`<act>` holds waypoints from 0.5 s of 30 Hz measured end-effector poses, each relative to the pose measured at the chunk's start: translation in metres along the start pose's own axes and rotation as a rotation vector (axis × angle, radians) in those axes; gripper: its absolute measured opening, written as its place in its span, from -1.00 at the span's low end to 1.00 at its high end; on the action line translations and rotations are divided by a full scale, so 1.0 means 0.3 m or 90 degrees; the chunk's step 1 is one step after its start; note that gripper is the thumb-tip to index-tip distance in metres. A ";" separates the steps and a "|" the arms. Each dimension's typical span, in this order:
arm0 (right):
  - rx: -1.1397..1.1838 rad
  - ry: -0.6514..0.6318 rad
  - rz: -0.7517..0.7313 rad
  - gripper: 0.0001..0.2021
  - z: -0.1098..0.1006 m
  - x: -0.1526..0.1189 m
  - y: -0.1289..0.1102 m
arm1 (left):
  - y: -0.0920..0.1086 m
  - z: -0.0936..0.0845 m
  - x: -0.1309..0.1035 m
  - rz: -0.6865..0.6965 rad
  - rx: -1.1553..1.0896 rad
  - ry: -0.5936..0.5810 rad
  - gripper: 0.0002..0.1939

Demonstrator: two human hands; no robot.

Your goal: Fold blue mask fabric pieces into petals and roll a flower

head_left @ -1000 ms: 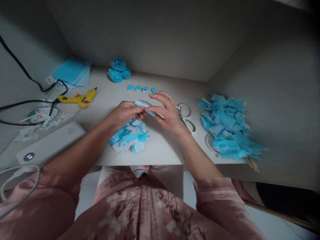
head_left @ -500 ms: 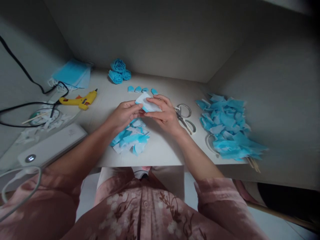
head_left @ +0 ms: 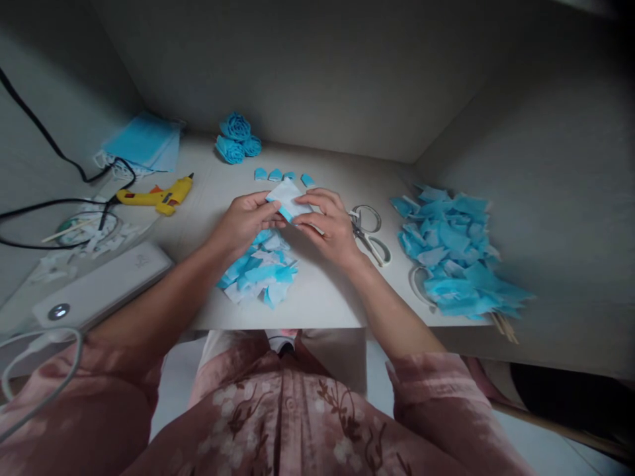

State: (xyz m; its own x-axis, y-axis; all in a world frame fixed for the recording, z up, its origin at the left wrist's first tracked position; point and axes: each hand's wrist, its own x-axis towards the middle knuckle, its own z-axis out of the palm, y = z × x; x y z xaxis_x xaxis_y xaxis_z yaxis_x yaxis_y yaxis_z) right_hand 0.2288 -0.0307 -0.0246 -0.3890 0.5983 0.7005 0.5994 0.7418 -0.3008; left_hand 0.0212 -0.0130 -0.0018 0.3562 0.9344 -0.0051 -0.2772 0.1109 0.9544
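Note:
Between my two hands, above the middle of the table, is a folded piece of white and blue mask fabric (head_left: 288, 196). My left hand (head_left: 251, 221) pinches its left edge between thumb and fingers. My right hand (head_left: 330, 223) grips the right side, fingers bent over it. Just behind the piece lie several small folded blue petals (head_left: 274, 174) in a row. Below my left hand is a heap of blue and white fabric scraps (head_left: 262, 274), partly covered by the hand. A pair of scissors (head_left: 370, 235) with white handles rests right of my right hand.
A larger scrap pile (head_left: 451, 244) lies at the right, with a tape roll (head_left: 421, 284) and wooden sticks (head_left: 505, 327) beside it. Blue fabric roses (head_left: 235, 139) and face masks (head_left: 141, 142) stand at the back. A yellow glue gun (head_left: 161, 196) and white power bank (head_left: 104, 284) are left.
The fabric piece has turned slightly, showing more of its white face. My right fingers have shifted their hold along its right and lower edge; my left hand stays nearly in place.

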 end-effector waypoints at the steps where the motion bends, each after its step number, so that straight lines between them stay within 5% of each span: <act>1: -0.001 0.007 -0.012 -0.85 0.001 0.000 0.000 | 0.000 0.000 0.000 -0.003 -0.003 -0.003 -0.70; 8: -0.031 0.044 -0.055 -0.85 0.003 -0.001 0.003 | 0.009 0.002 -0.002 -0.022 -0.027 -0.032 -0.60; 15: 0.017 0.022 -0.001 -0.86 0.006 0.001 -0.015 | -0.014 -0.009 0.009 0.032 0.074 -0.003 -0.55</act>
State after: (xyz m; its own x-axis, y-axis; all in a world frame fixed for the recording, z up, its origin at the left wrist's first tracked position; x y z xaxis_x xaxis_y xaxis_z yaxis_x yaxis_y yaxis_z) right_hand 0.2249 -0.0333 -0.0243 -0.3646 0.5870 0.7228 0.5795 0.7507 -0.3174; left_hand 0.0208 -0.0101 -0.0065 0.3486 0.9362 0.0442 -0.1894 0.0242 0.9816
